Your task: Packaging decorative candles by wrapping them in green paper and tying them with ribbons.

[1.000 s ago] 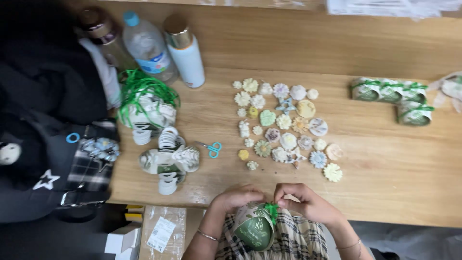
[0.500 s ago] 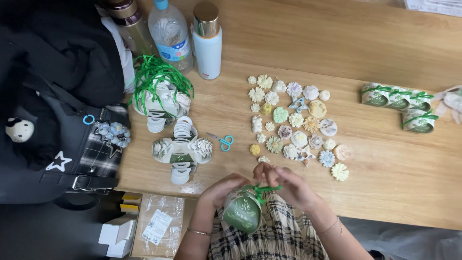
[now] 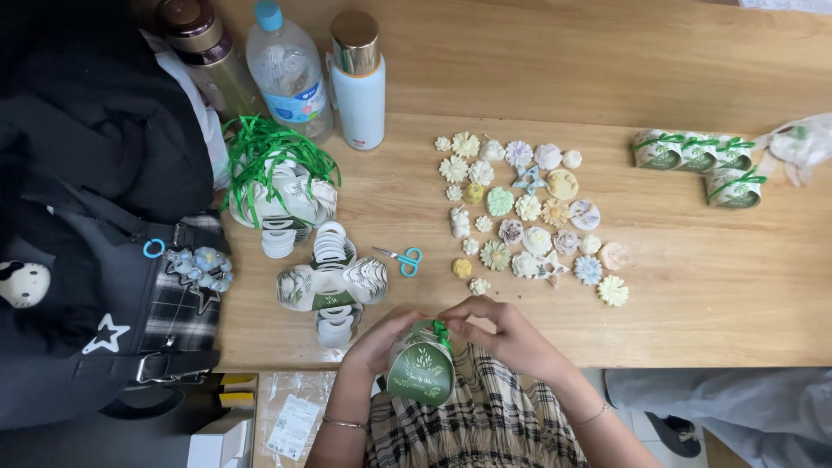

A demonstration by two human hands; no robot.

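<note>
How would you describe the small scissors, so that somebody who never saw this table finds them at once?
Start at the wooden table and find the patch of small pastel flower shapes in its middle. Just to the left of that patch, beside a flat unfolded paper box, lie the scissors. They alone have metal blades and light blue ring handles.

Left hand (image 3: 379,340) and right hand (image 3: 503,329) cover the upper part of the green box (image 3: 421,373); where the fingers (image 3: 459,312) pinch the green ribbon (image 3: 443,331) is too small to resolve. Forearms cut off by bottom edge. Brown flask (image 3: 201,43) top cropped at the upper edge. Black bag (image 3: 78,217) runs off the left edge and hides the bench (image 3: 711,286) beneath it. Clear packet (image 3: 802,143) clipped by right edge, contents unclear.
</note>
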